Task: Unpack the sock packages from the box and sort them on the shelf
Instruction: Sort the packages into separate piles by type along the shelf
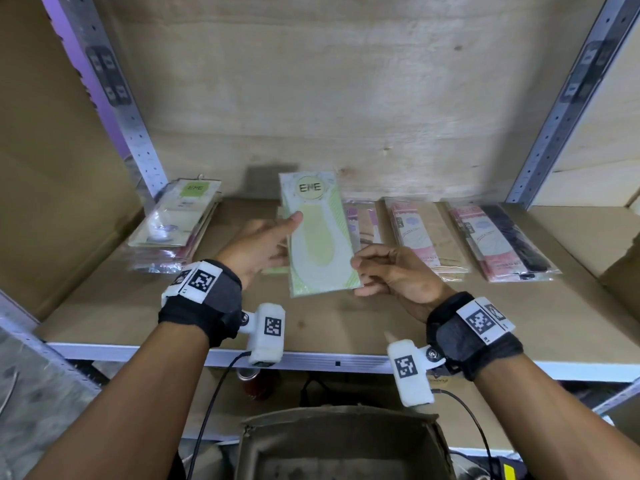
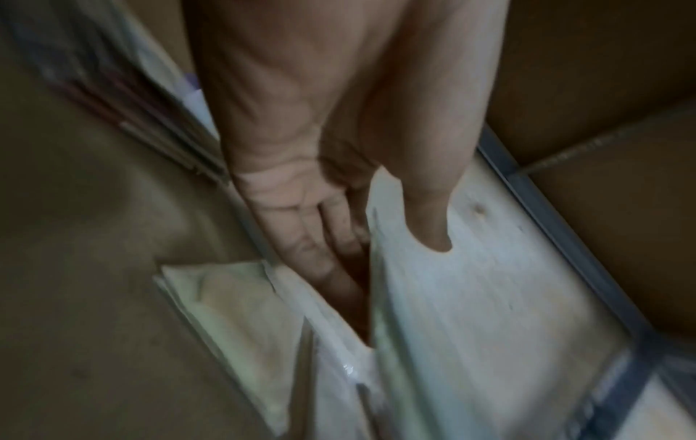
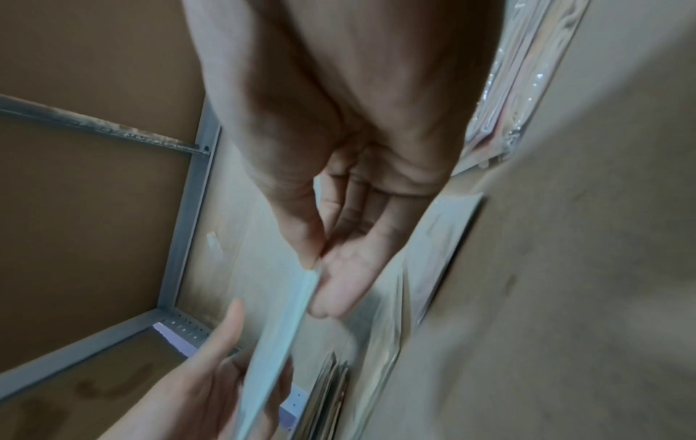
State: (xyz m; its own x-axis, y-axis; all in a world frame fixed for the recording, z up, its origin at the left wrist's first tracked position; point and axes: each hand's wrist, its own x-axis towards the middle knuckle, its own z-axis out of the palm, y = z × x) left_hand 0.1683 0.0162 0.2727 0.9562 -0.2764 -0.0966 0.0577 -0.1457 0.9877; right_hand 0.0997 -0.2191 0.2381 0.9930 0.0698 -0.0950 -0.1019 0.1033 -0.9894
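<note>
Right now you hold a pale green sock package (image 1: 320,237) between both hands, tilted up above the shelf (image 1: 311,327) so its round "ENE" label faces you. Your left hand (image 1: 258,249) supports its left edge, thumb pressed on the front and fingers behind; the left wrist view shows that thumb on the package face and the fingers reaching behind it. Your right hand (image 1: 391,271) pinches the lower right corner, and the right wrist view shows the thumb and forefinger closed on the thin edge (image 3: 297,300). So both grips are closed on the one package.

Beneath it, flat on the shelf, lies another pale green package (image 2: 233,312), mostly hidden in the head view. To your left sits a stack of packages (image 1: 173,226) with a green-labelled one on top. To your right lie more packages: a pink-and-beige one (image 1: 367,223) partly behind the held package, then a pink-labelled beige pile (image 1: 426,237), then a pink-labelled black pile (image 1: 502,240).

Below the shelf edge, an open cardboard box (image 1: 343,445) sits in front of you.
</note>
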